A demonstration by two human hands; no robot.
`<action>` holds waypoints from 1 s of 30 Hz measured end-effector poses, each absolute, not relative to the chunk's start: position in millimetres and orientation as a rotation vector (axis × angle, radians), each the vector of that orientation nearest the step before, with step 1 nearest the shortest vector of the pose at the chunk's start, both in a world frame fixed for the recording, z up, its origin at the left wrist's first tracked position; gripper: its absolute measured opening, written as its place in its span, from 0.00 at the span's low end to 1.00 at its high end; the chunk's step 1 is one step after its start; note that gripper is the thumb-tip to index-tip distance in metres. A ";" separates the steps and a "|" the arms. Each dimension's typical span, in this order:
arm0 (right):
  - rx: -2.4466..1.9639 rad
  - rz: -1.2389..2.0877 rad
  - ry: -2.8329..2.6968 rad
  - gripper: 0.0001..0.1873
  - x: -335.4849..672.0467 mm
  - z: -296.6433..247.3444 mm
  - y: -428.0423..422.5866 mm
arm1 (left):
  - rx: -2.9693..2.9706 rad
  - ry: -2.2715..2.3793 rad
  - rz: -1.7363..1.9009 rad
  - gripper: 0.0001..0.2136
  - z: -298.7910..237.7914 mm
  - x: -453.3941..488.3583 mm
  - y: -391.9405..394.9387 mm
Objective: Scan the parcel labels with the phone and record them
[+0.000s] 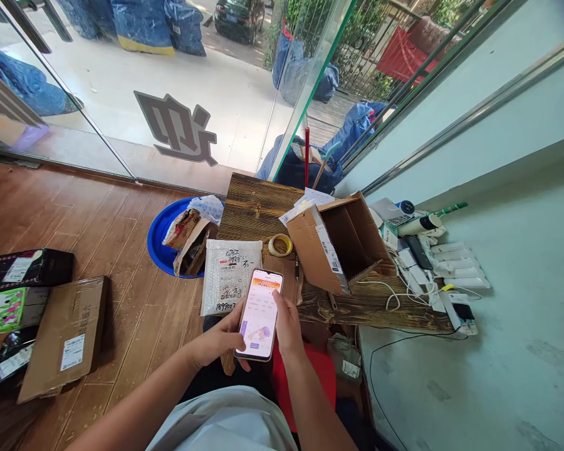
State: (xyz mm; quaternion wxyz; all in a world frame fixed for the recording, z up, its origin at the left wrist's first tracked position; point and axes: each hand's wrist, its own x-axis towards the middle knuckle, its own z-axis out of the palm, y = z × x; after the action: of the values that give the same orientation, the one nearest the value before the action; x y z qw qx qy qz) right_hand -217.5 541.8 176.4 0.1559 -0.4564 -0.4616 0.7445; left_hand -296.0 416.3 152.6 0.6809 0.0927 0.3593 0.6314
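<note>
Head camera is showing your left hand (223,344) clamping the phone (259,313), thumb pressing near the screen's lower left edge. Your right hand (289,326) is meeting the phone's right side, one fingertip touching near the upper right edge; its other fingers are hiding, so you cannot tell whether they are gripping. The phone is sitting between your hands, its screen glowing. Just beyond the phone, a bubble-wrap parcel (228,272) is lying on the wooden table (249,203). Beyond the phone and rightward, a tape roll (282,254) and a pen (297,269) are resting near an open cardboard box (310,241). Left of the phone, a blue basin (157,241) is holding torn cardboard (195,244). Well left of it, a flat carton (68,335) is lying.
</note>
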 end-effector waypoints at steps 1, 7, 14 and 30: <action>-1.302 2.127 -1.322 0.20 -217.7 177.9 541.7 | 0.202 0.803 1.417 0.54 153.5 -295.4 416.1; -1.234 2.138 -1.354 0.17 -210.4 190.5 533.2 | 0.162 0.751 1.458 0.55 153.6 -294.8 414.8; -1.206 2.183 -1.379 0.18 -210.3 187.0 529.4 | 0.147 0.755 1.465 0.58 156.8 -298.7 414.4; -1.189 2.138 -1.434 0.22 -205.8 167.0 527.3 | 0.280 0.776 1.473 0.53 132.8 -292.6 409.6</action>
State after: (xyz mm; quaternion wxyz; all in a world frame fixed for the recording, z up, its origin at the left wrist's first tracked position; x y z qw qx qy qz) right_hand -205.8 527.3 167.0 0.1523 -0.4143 -0.4998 0.7452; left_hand -292.6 409.6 132.8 0.6646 0.1239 0.3434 0.6520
